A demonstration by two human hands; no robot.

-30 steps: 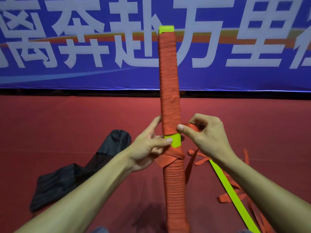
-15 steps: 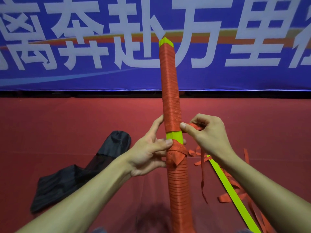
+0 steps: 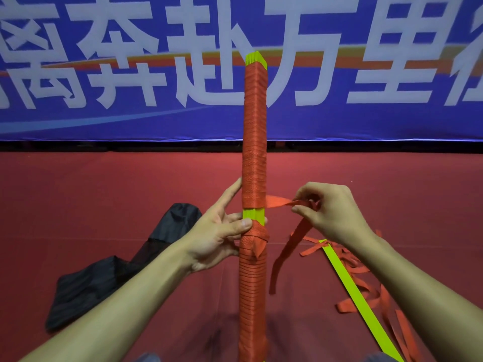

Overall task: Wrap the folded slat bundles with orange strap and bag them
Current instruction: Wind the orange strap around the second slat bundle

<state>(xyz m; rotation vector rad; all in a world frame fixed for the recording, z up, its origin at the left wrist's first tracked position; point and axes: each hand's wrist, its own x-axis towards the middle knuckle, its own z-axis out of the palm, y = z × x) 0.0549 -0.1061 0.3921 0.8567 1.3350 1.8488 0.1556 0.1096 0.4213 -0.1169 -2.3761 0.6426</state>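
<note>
We're on a red carpeted floor [image 3: 104, 192], with a blue banner [image 3: 392, 121] carrying big white characters across the back.

The slat bundle [image 3: 254, 126] stands upright at centre frame, its foot out of view at the bottom edge. Orange wrap covers it except for the lime tip and a bare lime band at mid-height.

Left hand [image 3: 214, 236] grips the bundle just below that band, thumb across the front, index finger straight up the left side.

Change from half a second ago: right hand [image 3: 334, 212] was against the bundle and has now pulled off to the right. It pinches the orange strap [image 3: 278, 201], which spans from bundle to fingertips, and the tail hangs down below the hand.

Count:
- 1 bundle
- 1 loose lime slat [image 3: 350, 286], flat on the carpet at right
- 1 black bag [image 3: 104, 278], crumpled at left
- 2 hands

The loose strap on the floor [image 3: 352, 267] is tangled, so we can't count pieces.
</note>
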